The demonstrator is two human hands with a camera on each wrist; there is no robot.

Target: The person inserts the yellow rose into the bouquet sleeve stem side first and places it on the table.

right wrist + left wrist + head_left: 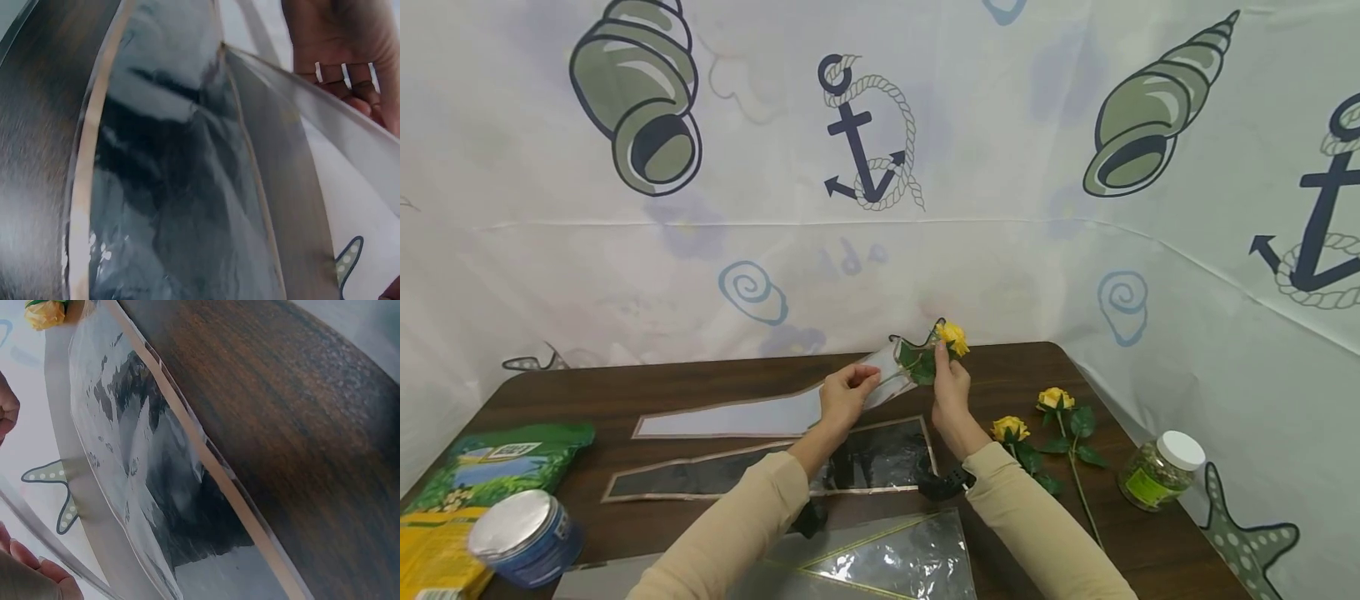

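Observation:
My left hand pinches the thin stem of a yellow rose, close to a long white sleeve with a clear front. Just under the bloom of that rose, my right hand holds it, thumb up against the flower. The rose's green leaves lie between the two hands, over the sleeve's raised wide end. In the left wrist view, curled fingers appear beside a clear edge. The right wrist view shows a hand with bent fingers behind a lifted film edge.
Nearer me lie a dark clear-fronted sleeve and clear wraps with gold lines. Two yellow roses and a white-lidded jar are at the right. A green and yellow bag and a blue tub stand at the left.

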